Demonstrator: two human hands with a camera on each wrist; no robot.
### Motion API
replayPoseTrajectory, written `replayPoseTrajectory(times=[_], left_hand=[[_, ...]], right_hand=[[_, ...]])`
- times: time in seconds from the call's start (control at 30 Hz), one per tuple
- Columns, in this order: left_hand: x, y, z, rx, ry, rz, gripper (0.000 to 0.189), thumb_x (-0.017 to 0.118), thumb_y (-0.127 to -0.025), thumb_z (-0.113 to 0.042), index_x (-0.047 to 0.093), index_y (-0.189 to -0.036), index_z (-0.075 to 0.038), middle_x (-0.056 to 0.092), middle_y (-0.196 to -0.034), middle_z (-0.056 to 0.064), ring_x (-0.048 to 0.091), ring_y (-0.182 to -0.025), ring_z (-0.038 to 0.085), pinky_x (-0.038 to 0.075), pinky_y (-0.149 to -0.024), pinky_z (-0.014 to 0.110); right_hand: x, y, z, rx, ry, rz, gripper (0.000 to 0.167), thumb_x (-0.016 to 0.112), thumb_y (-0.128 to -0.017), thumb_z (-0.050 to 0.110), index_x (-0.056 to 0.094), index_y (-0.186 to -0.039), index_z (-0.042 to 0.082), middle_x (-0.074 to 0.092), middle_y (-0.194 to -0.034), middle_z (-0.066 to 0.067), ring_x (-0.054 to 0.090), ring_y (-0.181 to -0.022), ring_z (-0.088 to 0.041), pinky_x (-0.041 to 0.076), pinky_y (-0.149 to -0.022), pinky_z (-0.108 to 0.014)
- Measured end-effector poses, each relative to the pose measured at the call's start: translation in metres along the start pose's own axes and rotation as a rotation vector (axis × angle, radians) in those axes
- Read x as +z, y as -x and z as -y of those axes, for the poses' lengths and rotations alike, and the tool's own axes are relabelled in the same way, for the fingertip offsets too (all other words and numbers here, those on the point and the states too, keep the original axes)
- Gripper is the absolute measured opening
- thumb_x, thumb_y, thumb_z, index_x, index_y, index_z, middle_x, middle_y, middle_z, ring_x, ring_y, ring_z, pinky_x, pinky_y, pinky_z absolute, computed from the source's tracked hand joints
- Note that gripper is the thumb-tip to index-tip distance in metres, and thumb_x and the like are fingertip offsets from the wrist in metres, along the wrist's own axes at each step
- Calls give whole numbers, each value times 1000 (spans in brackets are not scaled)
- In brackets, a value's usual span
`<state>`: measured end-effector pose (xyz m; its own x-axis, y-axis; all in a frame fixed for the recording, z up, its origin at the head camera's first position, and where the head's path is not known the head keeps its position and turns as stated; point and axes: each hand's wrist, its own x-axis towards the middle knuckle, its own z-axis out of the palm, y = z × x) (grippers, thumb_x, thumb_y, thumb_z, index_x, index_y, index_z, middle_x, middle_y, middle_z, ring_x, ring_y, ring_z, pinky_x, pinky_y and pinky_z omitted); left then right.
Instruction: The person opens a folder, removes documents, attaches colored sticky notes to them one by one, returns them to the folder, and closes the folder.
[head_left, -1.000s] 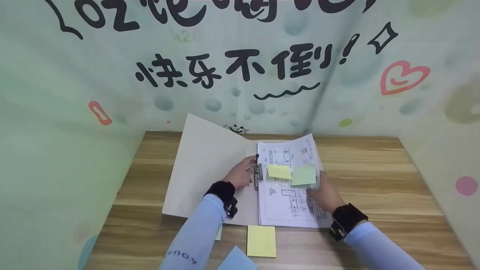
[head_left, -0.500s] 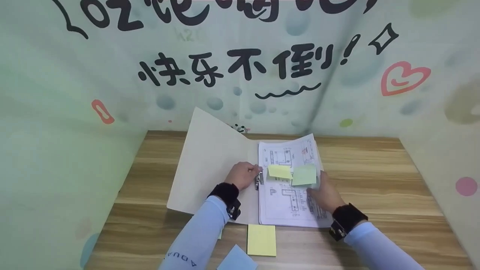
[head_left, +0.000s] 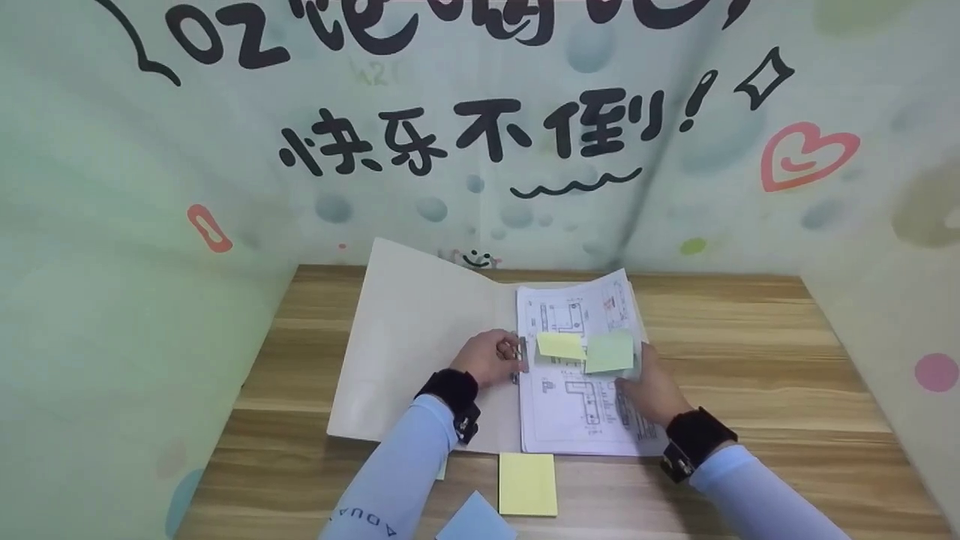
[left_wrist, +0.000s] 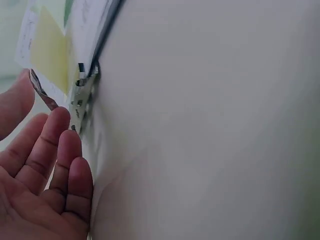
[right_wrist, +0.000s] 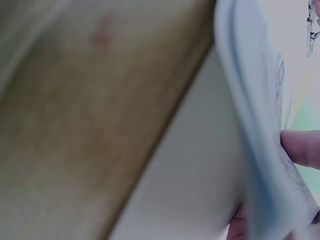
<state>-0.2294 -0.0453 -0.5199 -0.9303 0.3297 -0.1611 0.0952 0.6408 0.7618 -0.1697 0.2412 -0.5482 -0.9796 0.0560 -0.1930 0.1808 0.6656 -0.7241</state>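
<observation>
A pale folder (head_left: 409, 337) lies spread wide, its left cover lifted off the table. On its right side is a stack of printed drawing sheets (head_left: 559, 412) bearing a yellow sticky note (head_left: 560, 346) and a green sticky note (head_left: 610, 352). My left hand (head_left: 486, 358) is at the metal clip (left_wrist: 80, 97) along the spine. In the left wrist view, its thumb and index finger pinch the clip's thin metal lever (left_wrist: 44, 92). With the thumb (right_wrist: 302, 147) on top and fingers beneath, my right hand (head_left: 656, 391) grips the sheets' right edge.
A yellow sticky-note pad (head_left: 528, 484) lies in front of the folder, with a blue sticky note (head_left: 478, 519) nearer. A green piece of paper (head_left: 441, 471) shows partly beneath the left sleeve. A printed curtain (head_left: 465, 210) hangs behind the wooden table (head_left: 742, 337).
My left hand has shifted from the clip's far end slightly toward me, its fingers now closed at the lever. The left cover rose, then sank a little. The right hand stays in place.
</observation>
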Motion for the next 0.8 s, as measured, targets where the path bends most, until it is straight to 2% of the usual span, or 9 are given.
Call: replayPoseTrajectory(times=[0.07,0.27,0.53,0.8], left_hand=[[0,0,2,-11,-1,7,40,82,-86,-20,65,-119,-6,63,-90,0,56,-83,15,44,-75,27],[0,-3,6,-41,-94,35,43,83,-86,-30,57,-112,-8,57,-87,0,51,-79,17,41,-71,28],[5,-6,4,-61,-155,30,39,85,-84,-29,53,-96,-10,52,-82,-1,49,-79,18,38,-69,28],[12,-9,5,-39,-198,20,41,87,-82,-28,54,-97,-8,53,-80,-1,50,-76,18,40,-68,29]], right_hand=[[0,-1,-1,-11,5,-4,80,60,-95,3,12,-158,-6,38,-152,-36,53,-130,-48,39,-113,-62],[-1,-2,-4,-38,20,-13,80,61,-95,3,13,-158,-6,41,-149,-36,53,-129,-49,38,-113,-63],[-1,-4,-5,-66,33,-20,78,60,-94,1,16,-157,-6,40,-150,-36,50,-133,-50,35,-116,-63],[-2,-5,-5,-53,26,-9,79,61,-94,2,15,-157,-6,42,-148,-36,54,-128,-49,38,-113,-64]])
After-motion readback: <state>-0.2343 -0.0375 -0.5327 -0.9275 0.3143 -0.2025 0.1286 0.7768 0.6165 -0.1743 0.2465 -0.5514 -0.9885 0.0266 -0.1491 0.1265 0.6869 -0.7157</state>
